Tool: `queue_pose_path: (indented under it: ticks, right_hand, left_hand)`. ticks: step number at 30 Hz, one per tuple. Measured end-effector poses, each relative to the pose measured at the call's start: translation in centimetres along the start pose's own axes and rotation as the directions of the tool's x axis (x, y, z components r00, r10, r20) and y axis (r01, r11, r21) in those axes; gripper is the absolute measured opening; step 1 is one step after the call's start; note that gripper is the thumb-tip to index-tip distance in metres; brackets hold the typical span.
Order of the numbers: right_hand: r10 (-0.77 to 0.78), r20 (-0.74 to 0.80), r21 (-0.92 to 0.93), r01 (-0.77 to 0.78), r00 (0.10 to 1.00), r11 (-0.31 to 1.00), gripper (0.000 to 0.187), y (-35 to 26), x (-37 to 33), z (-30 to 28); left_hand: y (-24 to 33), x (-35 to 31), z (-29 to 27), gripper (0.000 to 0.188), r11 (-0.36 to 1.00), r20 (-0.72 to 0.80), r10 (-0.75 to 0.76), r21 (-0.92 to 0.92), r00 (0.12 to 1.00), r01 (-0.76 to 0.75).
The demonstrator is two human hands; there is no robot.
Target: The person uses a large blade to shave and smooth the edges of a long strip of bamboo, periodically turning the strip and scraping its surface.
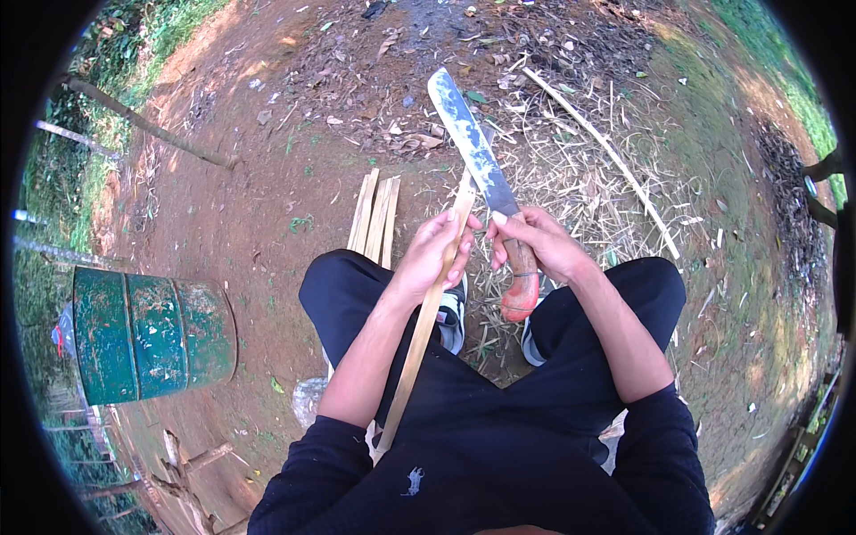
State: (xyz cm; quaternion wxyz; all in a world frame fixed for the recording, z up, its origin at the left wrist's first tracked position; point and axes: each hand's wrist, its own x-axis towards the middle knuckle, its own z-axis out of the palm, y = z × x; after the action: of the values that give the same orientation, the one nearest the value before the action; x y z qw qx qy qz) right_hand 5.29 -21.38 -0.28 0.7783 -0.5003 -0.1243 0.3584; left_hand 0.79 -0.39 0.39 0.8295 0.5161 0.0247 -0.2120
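My left hand (pixel 437 254) is closed round a long flat wooden strip (pixel 412 361), which slants from my lap up to the knife. A machete (pixel 470 138) with a broad, patchy blade is in my right hand (pixel 539 242), its fingers wrapped round the upper part of the reddish-brown wooden handle (pixel 520 276). The blade points up and to the left, and its lower part crosses right by the strip's far end. Whether blade and strip touch there, I cannot tell. Both hands are close together, above the gap between my knees.
Several cut wooden strips (pixel 374 217) lie beside my left knee. Shavings (pixel 580 169) litter the ground ahead, with a long thin stick (pixel 606 152) among them. A green metal drum (pixel 156 334) stands at the left, and tree branches (pixel 183 473) are at the lower left.
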Motion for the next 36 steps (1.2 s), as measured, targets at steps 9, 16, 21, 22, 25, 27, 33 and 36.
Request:
queue_pose_path:
  ticks: [9, 16, 21, 22, 25, 27, 33, 36]
  right_hand:
    - [0.131, -0.14, 0.073, -0.122, 0.981, 0.99, 0.029, -0.3, 0.0, -0.2]
    - [0.131, -0.151, -0.068, -0.142, 0.98, 0.988, 0.025, 0.0, -0.3, -0.3]
    - [0.15, -0.151, 0.0, -0.151, 0.977, 0.988, 0.025, 0.1, -0.2, -0.2]
    - [0.149, -0.142, 0.043, -0.144, 0.979, 0.989, 0.027, 0.2, -0.3, -0.3]
    - [0.175, -0.084, 0.181, -0.158, 0.981, 0.971, 0.054, 0.7, -0.1, -0.9]
    - [0.145, -0.018, 0.277, -0.134, 0.989, 0.952, 0.067, 0.7, -0.1, -0.6]
    - [0.025, 0.175, 0.523, -0.115, 0.984, 0.845, 0.11, 1.0, 0.0, -0.4]
    - [-0.011, 0.179, 0.553, -0.091, 0.984, 0.829, 0.114, 1.0, -0.1, -0.2]
  left_hand:
    - [-1.0, 0.2, -0.3, 0.029, 0.999, -0.018, -0.004, -0.05, 1.0, 0.003]
    - [-1.0, 0.0, -0.1, 0.029, 0.999, -0.004, -0.026, -0.029, 1.0, 0.026]
    - [-0.7, -0.1, 0.2, 0.031, 1.0, -0.014, -0.011, -0.025, 1.0, 0.01]
    - [-0.6, -0.2, 0.2, 0.031, 1.0, -0.019, -0.003, -0.021, 1.0, 0.003]
    - [-0.1, -0.3, -0.1, 0.036, 0.999, -0.061, 0.014, -0.044, 0.998, -0.017]
    - [0.2, -0.4, -0.6, 0.037, 0.998, -0.054, 0.037, -0.057, 0.998, -0.04]
    - [0.5, -0.6, -0.6, 0.037, 0.997, -0.057, 0.057, -0.044, 0.997, -0.06]
    - [0.6, -0.6, -0.9, 0.038, 0.997, -0.055, 0.068, -0.043, 0.996, -0.071]
